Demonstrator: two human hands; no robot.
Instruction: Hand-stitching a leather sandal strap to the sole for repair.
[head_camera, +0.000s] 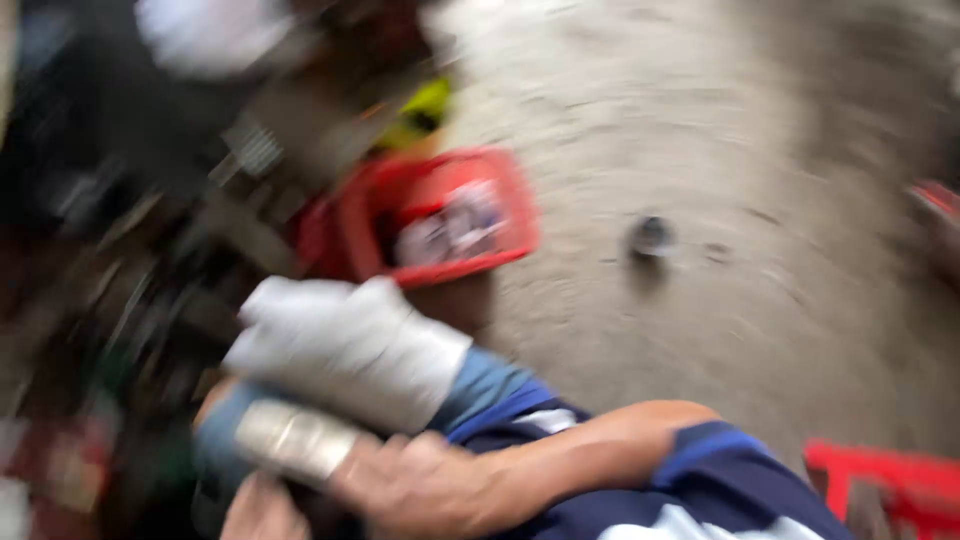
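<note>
Super blurry, but looks like mid-handling: the right hand (400, 490), lower middle, has its grip closed around a silvery cylinder (295, 440). A white-gloved hand (345, 345) rests just above; can't tell its grip. A red basket (440, 215) sits on the concrete floor (700, 150) beyond. Whatever comes next probably needs steadying first.

Looks like a rough workshop or repair yard, bare dusty concrete floor (700, 150), red plastic crate (440, 215) of small parts sitting on the ground, dark blurry heap of metal junk (150, 270) piled on the left
</note>
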